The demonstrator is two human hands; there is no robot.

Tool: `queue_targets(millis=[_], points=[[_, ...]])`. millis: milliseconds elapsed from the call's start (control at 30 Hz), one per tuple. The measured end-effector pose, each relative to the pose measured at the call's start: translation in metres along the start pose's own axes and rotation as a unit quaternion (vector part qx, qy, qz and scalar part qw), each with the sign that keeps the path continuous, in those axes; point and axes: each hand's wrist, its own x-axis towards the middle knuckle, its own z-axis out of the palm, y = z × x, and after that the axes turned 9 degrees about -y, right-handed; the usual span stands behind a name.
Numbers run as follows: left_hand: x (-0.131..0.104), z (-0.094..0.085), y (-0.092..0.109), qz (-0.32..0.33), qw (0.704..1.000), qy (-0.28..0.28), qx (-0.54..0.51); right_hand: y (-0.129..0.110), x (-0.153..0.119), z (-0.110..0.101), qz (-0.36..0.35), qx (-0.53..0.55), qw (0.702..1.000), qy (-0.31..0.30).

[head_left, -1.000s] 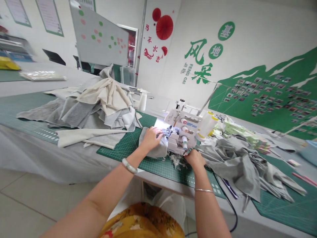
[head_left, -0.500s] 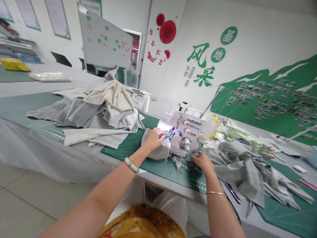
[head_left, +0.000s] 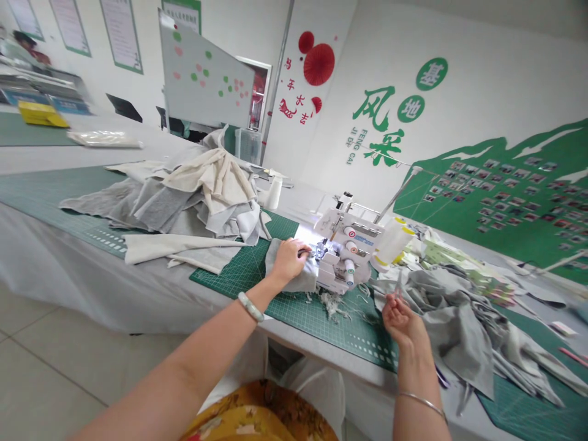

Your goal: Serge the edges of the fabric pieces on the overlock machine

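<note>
A white overlock sewing machine [head_left: 344, 251] with a lit needle area stands on a green cutting mat [head_left: 248, 269]. At its left side my left hand [head_left: 290, 260] is closed on a grey cloth piece [head_left: 301, 283], fingertips close to the presser foot. The cloth lies partly under that hand. My right hand [head_left: 399, 315] is raised right of the machine, fingers closed around a slim grey pointed tool [head_left: 399, 283]; its exact kind is unclear. Thread scraps [head_left: 334, 304] lie in front of the machine.
A large heap of grey and cream cloth [head_left: 202, 190] lies left, a rumpled grey cloth pile [head_left: 459, 312] right. Thread cones [head_left: 394, 239] stand behind the machine, a white cone [head_left: 274, 193] farther left. A person [head_left: 27, 52] is at the far left.
My right hand has moved right and up from beside the machine's base, turning palm upward, with the slim tool now showing. My left hand stays at the cloth. The view has shifted slightly.
</note>
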Motion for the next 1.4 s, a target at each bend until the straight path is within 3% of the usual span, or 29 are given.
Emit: queue_targets(millis=[133,267,467,633,733,900,1000,1267,1400], points=[[-0.005,-0.007,0.000,0.026,1.000,-0.013,-0.001,-0.004,-0.025,0.000,-0.034,0.131,0.989,-0.062],[-0.010,-0.019,-0.005,0.057,0.997,-0.019,-0.058,-0.006,-0.046,0.015,-0.011,0.224,0.966,-0.126],[-0.013,-0.032,-0.010,0.043,0.994,-0.030,-0.100,-0.006,-0.070,0.057,0.019,0.154,0.971,-0.182],[-0.015,-0.034,-0.001,0.020,0.996,-0.079,-0.024,0.014,-0.080,0.087,0.023,0.081,0.972,-0.217],[-0.017,-0.034,0.000,0.002,0.997,-0.076,-0.017,0.027,-0.083,0.099,0.024,0.044,0.971,-0.232],[-0.024,-0.035,-0.013,-0.070,0.996,-0.041,-0.040,0.036,-0.091,0.111,-0.011,-0.006,0.956,-0.294],[-0.029,-0.035,-0.020,-0.109,0.990,-0.042,-0.080,0.038,-0.095,0.118,0.004,-0.050,0.946,-0.321],[-0.033,-0.041,-0.019,-0.149,0.977,-0.029,-0.148,0.038,-0.094,0.131,0.039,-0.115,0.934,-0.335],[-0.038,-0.054,-0.018,-0.149,0.974,-0.063,-0.156,0.034,-0.092,0.135,0.056,-0.119,0.928,-0.350]])
